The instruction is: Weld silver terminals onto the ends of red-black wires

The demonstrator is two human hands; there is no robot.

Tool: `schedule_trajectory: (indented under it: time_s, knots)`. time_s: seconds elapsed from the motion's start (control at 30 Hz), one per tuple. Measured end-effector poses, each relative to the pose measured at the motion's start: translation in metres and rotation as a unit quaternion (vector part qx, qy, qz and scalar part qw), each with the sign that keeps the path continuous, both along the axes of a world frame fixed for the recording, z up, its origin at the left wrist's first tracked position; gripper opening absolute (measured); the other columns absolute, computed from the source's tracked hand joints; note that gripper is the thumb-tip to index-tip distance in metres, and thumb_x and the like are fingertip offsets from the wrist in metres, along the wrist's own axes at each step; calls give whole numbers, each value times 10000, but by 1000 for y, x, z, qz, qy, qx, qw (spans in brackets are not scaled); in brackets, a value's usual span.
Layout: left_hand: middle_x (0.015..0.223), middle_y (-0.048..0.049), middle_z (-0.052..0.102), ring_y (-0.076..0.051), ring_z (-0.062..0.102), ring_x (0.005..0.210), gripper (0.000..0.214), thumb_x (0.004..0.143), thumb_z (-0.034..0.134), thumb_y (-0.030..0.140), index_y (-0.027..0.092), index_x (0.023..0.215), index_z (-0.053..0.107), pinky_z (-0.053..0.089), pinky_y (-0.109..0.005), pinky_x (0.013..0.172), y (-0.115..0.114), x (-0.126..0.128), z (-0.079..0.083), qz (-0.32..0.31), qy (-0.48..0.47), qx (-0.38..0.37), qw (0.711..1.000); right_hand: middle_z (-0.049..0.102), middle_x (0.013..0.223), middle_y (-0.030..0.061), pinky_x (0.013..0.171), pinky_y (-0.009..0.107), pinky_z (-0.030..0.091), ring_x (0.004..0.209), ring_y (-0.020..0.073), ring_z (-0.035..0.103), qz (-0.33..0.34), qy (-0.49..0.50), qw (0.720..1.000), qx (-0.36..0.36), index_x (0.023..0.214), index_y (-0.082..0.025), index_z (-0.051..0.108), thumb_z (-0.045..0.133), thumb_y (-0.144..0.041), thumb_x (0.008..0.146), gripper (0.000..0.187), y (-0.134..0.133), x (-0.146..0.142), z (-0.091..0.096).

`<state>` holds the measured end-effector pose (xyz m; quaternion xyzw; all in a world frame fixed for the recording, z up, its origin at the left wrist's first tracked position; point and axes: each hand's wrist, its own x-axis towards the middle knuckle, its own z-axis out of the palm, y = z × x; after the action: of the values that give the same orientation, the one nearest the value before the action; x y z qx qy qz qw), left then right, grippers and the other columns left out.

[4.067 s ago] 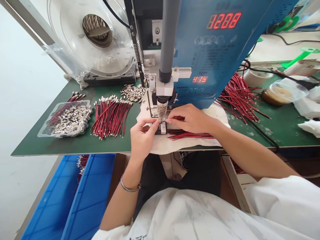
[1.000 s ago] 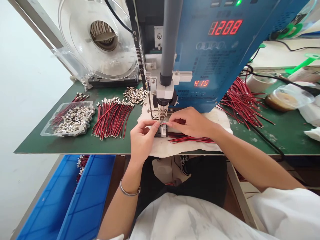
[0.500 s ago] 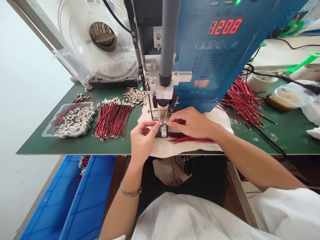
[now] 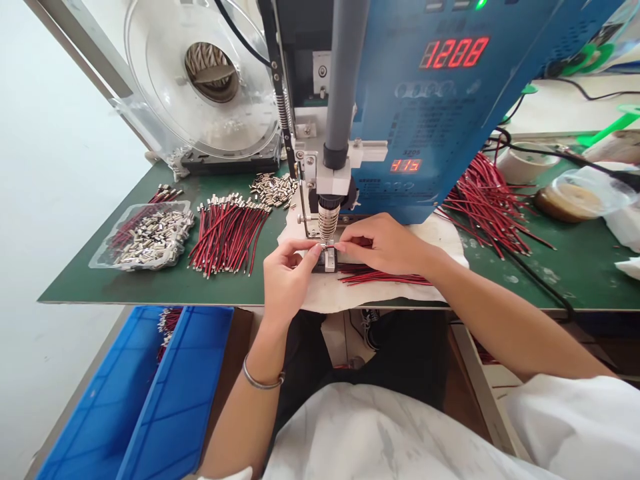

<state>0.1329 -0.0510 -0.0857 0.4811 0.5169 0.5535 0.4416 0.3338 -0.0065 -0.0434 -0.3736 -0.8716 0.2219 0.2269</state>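
At the soldering machine's spring-wrapped tip (image 4: pixel 329 223), both my hands meet over a small fixture block (image 4: pixel 329 260). My left hand (image 4: pixel 287 273) is closed in a pinch, thumb and forefinger on a small metal connector at the block's top; the fingers mostly hide it. From the right, my right hand (image 4: pixel 383 245) pinches a short red-and-black wire (image 4: pixel 330 247) whose end reaches the connector under the tip. Several more red-and-black wires (image 4: pixel 385 277) lie on a white cloth (image 4: pixel 330 301) just below my right hand.
Left on the green table (image 4: pixel 75 280) are a clear tray (image 4: pixel 95 263) of metal connectors, a bundle of wires with connectors (image 4: pixel 227 237) and a loose connector pile (image 4: pixel 273 190). The blue machine housing (image 4: pixel 450 133) rises behind. More wires (image 4: pixel 483 200) lie right; blue bins (image 4: pixel 175 387) sit below.
Both hands keep their pinch at the fixture, nearly unmoved. The view has shifted slightly, and the machine's lower red display shows different digits.
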Motion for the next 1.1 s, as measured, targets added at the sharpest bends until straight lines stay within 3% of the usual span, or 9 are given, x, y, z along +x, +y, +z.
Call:
schedule_trajectory:
  time_s: [0.43, 1.1]
  knots:
    - [534, 47, 484, -57, 336, 442, 208, 809, 797, 379, 178, 857, 779, 218, -242, 421, -1, 0, 1, 4, 9, -10, 1000, 680, 655, 7, 636, 284, 332, 595, 125, 511, -13, 6, 1000, 2, 758, -167, 700, 564, -334, 974, 304, 0, -1, 0]
    - [545, 47, 495, -57, 333, 437, 202, 797, 804, 375, 181, 837, 761, 213, -245, 415, -1, 1, 1, 3, -5, -13, 1000, 703, 689, 12, 639, 289, 344, 611, 129, 520, -11, 7, 1000, -4, 770, -169, 708, 553, -341, 982, 314, -1, -1, -1]
